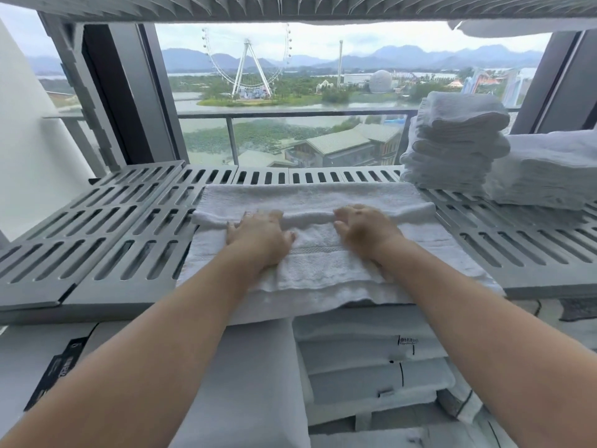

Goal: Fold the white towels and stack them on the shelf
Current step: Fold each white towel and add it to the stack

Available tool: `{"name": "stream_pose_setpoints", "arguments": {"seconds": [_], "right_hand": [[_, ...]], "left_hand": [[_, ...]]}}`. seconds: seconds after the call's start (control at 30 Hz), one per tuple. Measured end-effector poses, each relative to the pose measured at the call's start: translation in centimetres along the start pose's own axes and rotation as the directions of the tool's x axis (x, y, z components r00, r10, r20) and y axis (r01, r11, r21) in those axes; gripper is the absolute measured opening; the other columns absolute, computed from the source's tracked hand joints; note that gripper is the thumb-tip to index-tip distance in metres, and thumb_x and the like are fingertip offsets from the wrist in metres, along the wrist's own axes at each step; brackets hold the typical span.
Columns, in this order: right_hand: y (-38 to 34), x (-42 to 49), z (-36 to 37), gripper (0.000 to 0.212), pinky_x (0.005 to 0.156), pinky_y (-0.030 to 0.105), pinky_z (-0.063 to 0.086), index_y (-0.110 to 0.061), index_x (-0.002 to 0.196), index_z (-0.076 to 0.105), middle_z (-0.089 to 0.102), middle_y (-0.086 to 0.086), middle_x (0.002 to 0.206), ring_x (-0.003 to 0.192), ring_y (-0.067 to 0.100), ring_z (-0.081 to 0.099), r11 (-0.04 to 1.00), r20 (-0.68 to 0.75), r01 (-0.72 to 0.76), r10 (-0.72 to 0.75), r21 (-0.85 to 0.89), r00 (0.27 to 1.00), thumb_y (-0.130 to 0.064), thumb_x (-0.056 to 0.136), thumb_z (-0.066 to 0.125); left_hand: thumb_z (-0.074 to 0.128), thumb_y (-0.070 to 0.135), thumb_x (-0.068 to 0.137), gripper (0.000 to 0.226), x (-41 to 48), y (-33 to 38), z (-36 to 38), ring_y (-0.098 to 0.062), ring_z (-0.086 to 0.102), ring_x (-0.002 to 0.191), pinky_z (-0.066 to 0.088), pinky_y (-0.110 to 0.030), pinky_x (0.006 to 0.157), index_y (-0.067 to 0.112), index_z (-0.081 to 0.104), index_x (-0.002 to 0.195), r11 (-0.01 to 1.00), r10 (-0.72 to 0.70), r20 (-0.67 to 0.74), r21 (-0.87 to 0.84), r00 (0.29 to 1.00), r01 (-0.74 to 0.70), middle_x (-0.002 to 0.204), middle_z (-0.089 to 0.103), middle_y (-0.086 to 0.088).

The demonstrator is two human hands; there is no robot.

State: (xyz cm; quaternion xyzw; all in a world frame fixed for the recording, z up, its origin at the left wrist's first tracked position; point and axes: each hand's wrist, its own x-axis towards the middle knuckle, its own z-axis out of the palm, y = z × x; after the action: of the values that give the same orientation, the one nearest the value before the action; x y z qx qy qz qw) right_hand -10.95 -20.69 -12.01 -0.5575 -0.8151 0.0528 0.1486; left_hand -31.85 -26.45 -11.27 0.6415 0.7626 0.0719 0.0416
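A white towel [323, 202] lies spread across the middle of the grey slotted shelf [106, 234], with its far edge folded toward me into a ridge. My left hand [258, 237] rests on the towel just below that fold, fingers curled at the folded edge. My right hand [365, 227] lies beside it to the right, its fingers also curled at the fold. Whether either hand pinches the cloth is hidden. The towel's near edge hangs over the shelf front.
A tall stack of folded white towels [455, 147] stands at the back right, beside a wider, lower stack [546, 169]. Folded linens [371, 357] fill the shelf below. Another shelf [290, 8] hangs overhead. A window lies behind.
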Motion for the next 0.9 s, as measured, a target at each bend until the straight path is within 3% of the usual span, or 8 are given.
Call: {"name": "stream_pose_setpoints", "arguments": {"seconds": [0.07, 0.17, 0.27, 0.4, 0.5, 0.63, 0.77, 0.9], "right_hand": [[0.4, -0.6, 0.4, 0.055, 0.124, 0.047, 0.017, -0.028, 0.155, 0.031, 0.023, 0.002, 0.165, 0.152, 0.022, 0.02, 1.0, 0.112, 0.002, 0.0, -0.018, 0.994, -0.047, 0.104, 0.033], [0.5, -1.0, 0.0, 0.057, 0.125, 0.047, 0.009, -0.029, 0.157, 0.026, 0.013, 0.001, 0.167, 0.155, 0.021, 0.009, 1.0, 0.146, 0.024, -0.024, 0.0, 0.989, -0.049, 0.104, 0.034], [0.3, -2.1, -0.5, 0.051, 0.119, 0.04, 0.024, -0.023, 0.15, 0.042, 0.034, 0.005, 0.161, 0.149, 0.024, 0.028, 0.997, 0.072, 0.051, -0.055, 0.059, 0.996, -0.04, 0.102, 0.045], [-0.4, -4.7, -1.1, 0.037, 0.105, 0.039, 0.041, -0.023, 0.133, 0.058, 0.056, 0.005, 0.139, 0.126, 0.027, 0.054, 0.984, -0.076, 0.163, -0.158, 0.071, 0.985, -0.036, 0.098, 0.054], [-0.3, -6.6, -1.3, 0.035, 0.107, 0.04, 0.041, -0.023, 0.129, 0.062, 0.058, 0.004, 0.136, 0.125, 0.026, 0.053, 0.976, -0.077, 0.209, -0.204, 0.058, 0.976, -0.037, 0.098, 0.054], [0.7, -8.3, -1.7, 0.032, 0.104, 0.038, 0.042, -0.019, 0.12, 0.066, 0.065, 0.003, 0.126, 0.12, 0.022, 0.056, 0.969, -0.18, 0.248, -0.241, 0.015, 0.954, -0.038, 0.097, 0.055], [1.1, -10.0, -1.5, 0.028, 0.094, 0.035, 0.047, -0.018, 0.111, 0.071, 0.068, 0.003, 0.111, 0.107, 0.023, 0.06, 0.967, -0.262, 0.254, -0.242, 0.01, 0.934, -0.037, 0.096, 0.056], [2.0, -11.8, -0.9, 0.041, 0.095, 0.037, 0.046, -0.022, 0.115, 0.068, 0.066, 0.0, 0.114, 0.11, 0.021, 0.057, 0.96, -0.222, 0.28, -0.279, -0.029, 0.934, -0.053, 0.095, 0.049]], "left_hand": [[0.028, 0.059, 0.103, 0.063, -0.6, 0.0, -0.1, -0.03, 0.008, 0.155, 0.007, -0.061, 0.123, 0.036, 0.016, 0.16, 0.998, 0.024, 0.059, 0.05, 0.998, -0.027, 0.169, 0.01, -0.005], [0.029, 0.054, 0.105, 0.061, -1.3, 0.2, -0.6, -0.032, 0.009, 0.155, 0.013, -0.059, 0.123, 0.031, 0.018, 0.16, 0.996, 0.027, 0.07, 0.081, 0.997, -0.032, 0.169, 0.011, -0.008], [0.04, 0.045, 0.104, 0.061, -2.6, 0.8, 0.0, -0.029, 0.014, 0.155, 0.022, -0.057, 0.122, 0.026, 0.022, 0.159, 0.995, 0.101, 0.027, -0.001, 0.994, -0.101, 0.167, 0.019, -0.01], [0.037, 0.045, 0.104, 0.055, -4.6, 1.1, 0.9, -0.024, 0.014, 0.155, 0.015, -0.052, 0.123, 0.031, 0.029, 0.157, 0.975, 0.222, 0.013, -0.032, 0.975, -0.221, 0.167, 0.023, -0.005], [0.035, 0.048, 0.105, 0.053, -5.2, 1.0, 1.0, -0.024, 0.013, 0.155, 0.014, -0.049, 0.122, 0.032, 0.033, 0.155, 0.974, 0.226, 0.04, -0.022, 0.973, -0.225, 0.167, 0.021, -0.005], [0.041, 0.047, 0.104, 0.051, -5.5, 1.2, 1.3, -0.023, 0.021, 0.153, 0.02, -0.043, 0.122, 0.03, 0.041, 0.151, 0.973, 0.229, -0.015, -0.034, 0.973, -0.229, 0.164, 0.03, -0.005], [0.046, 0.046, 0.102, 0.043, -6.6, 2.0, 1.5, -0.021, 0.04, 0.143, 0.036, -0.044, 0.115, 0.032, 0.053, 0.142, 0.975, 0.217, -0.099, -0.037, 0.971, -0.221, 0.155, 0.045, 0.002], [0.046, 0.055, 0.1, 0.045, -8.5, 1.9, 1.5, -0.021, 0.046, 0.139, 0.04, -0.04, 0.109, 0.039, 0.055, 0.141, 0.963, 0.251, -0.119, -0.066, 0.961, -0.26, 0.155, 0.046, 0.005]]}}
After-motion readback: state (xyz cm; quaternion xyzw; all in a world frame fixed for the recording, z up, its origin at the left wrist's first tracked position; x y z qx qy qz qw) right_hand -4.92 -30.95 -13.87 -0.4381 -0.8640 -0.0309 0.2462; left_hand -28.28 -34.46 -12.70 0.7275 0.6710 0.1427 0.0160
